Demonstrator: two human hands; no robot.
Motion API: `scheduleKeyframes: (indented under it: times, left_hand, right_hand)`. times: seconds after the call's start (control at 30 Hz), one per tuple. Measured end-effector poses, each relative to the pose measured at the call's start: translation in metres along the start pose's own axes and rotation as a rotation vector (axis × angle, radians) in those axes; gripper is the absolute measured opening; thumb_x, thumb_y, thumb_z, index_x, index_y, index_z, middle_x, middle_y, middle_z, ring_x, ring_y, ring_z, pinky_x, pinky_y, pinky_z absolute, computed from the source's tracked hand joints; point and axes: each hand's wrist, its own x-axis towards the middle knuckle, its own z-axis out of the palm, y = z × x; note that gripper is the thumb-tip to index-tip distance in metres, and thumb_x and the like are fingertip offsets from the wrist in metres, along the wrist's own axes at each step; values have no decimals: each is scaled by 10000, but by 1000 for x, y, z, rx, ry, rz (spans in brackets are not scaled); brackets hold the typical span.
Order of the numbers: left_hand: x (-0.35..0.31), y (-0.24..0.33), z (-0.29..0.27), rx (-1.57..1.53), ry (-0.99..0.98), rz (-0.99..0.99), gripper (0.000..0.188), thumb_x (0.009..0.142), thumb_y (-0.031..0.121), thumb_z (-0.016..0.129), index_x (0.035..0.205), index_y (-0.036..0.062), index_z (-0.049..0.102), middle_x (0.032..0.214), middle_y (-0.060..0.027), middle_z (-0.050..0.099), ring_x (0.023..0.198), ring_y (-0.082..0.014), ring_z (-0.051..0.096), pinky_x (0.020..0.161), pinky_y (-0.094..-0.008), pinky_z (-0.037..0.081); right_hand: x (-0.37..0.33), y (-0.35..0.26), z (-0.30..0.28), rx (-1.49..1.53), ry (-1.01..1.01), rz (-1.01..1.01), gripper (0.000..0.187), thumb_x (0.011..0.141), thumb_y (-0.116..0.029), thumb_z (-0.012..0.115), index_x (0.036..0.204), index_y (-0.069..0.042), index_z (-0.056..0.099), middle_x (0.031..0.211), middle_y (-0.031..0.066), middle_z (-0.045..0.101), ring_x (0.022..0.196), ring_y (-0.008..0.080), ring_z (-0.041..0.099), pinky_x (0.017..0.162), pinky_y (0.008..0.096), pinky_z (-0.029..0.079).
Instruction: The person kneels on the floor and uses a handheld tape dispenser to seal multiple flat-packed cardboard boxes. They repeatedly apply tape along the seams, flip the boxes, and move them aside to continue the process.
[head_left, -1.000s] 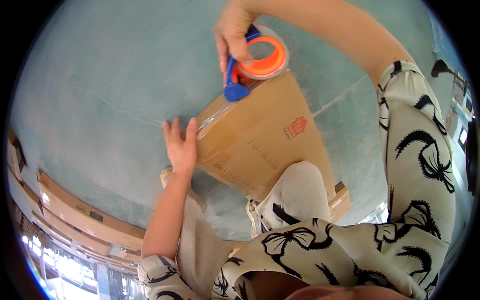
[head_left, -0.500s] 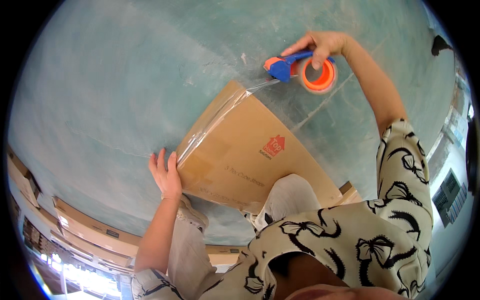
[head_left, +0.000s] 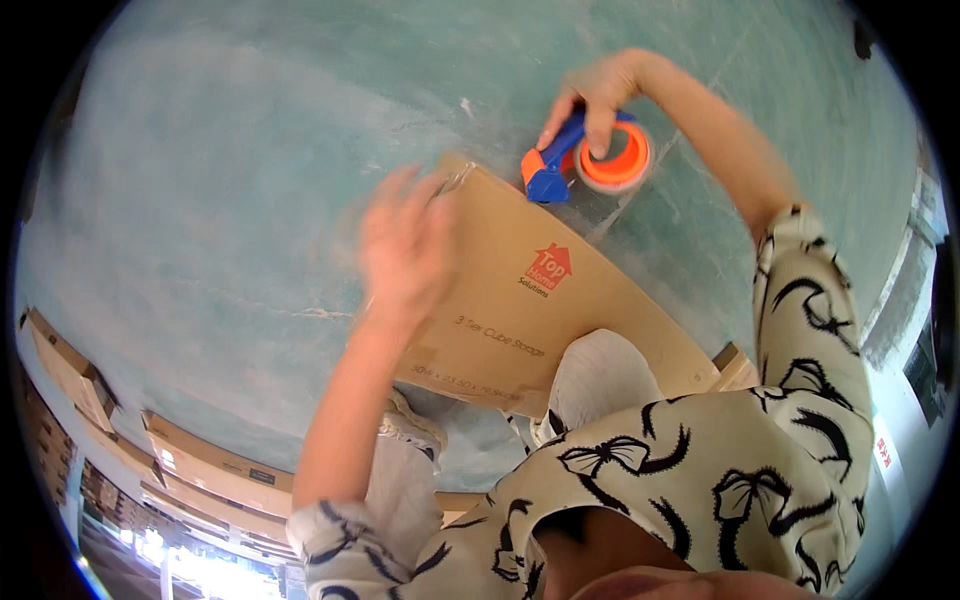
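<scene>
A long brown cardboard box (head_left: 490, 240) stands tilted against my knee, with clear tape along its far left edge. My right hand (head_left: 600, 95) is closed round the blue handle of a tape dispenser (head_left: 548, 183), beyond the box's far corner. The dispenser has an orange part by its head and carries a roll of clear tape (head_left: 640, 175) on an orange core. Over the taped edge, my left hand (head_left: 405, 240) is blurred by motion, its fingers stretched toward the far corner and holding nothing that shows. Whether its palm touches the box I cannot tell.
The floor (head_left: 250, 180) is worn green with pale scuffs and cracks. Flat cardboard boxes (head_left: 215, 465) lie behind me at the lower left. Another carton (head_left: 735, 368) sits by the box's right end. My bent knee (head_left: 605, 375) presses close to the box.
My left hand has moved from the box's near left corner up along the taped edge. The dispenser has turned head-down and come nearer; the tape strand stretched to it no longer shows.
</scene>
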Motion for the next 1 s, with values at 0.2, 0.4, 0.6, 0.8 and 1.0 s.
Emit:
scheduleKeyframes:
  times: [0.2, 0.4, 0.6, 0.8, 1.0]
  left_hand:
    - [29, 13, 61, 217, -65, 337, 215, 810, 253, 587, 837, 46, 641, 861, -108, 584, 958, -298, 535, 935, -424, 390]
    - [19, 3, 68, 206, -57, 340, 250, 780, 299, 579, 797, 54, 624, 890, -102, 585, 957, -286, 529, 911, -431, 389]
    - [23, 6, 60, 188, -190, 285, 402, 776, 396, 567, 947, 49, 678, 1000, -85, 604, 1032, -269, 507, 972, -424, 347]
    - [32, 6, 64, 248, -278, 274, 439, 792, 447, 538, 959, 76, 701, 1058, -76, 596, 1093, -249, 470, 987, -406, 318]
    - [34, 22, 79, 262, -245, 288, 458, 830, 518, 493, 900, 111, 691, 1011, -75, 592, 1081, -222, 479, 961, -404, 330]
  right_hand:
    - [48, -109, -26, -266, -157, 628, 491, 608, -150, 829, 1068, -40, 698, 963, 68, 688, 813, 159, 635, 703, 308, 521]
    - [70, -123, -13, -662, -229, 640, 439, 554, -275, 811, 940, -81, 731, 901, 54, 686, 784, 193, 631, 681, 344, 512]
    - [65, -187, 27, -1250, -257, 643, 456, 479, -321, 785, 877, -103, 736, 917, 96, 685, 820, 258, 627, 676, 387, 489]
    - [65, -157, 10, -1072, -167, 790, 398, 464, -285, 783, 811, -98, 733, 873, 86, 691, 771, 228, 631, 647, 361, 484]
    - [-33, -17, 94, -1177, -477, 906, 219, 489, -226, 745, 702, -198, 702, 734, -23, 685, 646, 165, 584, 558, 354, 428]
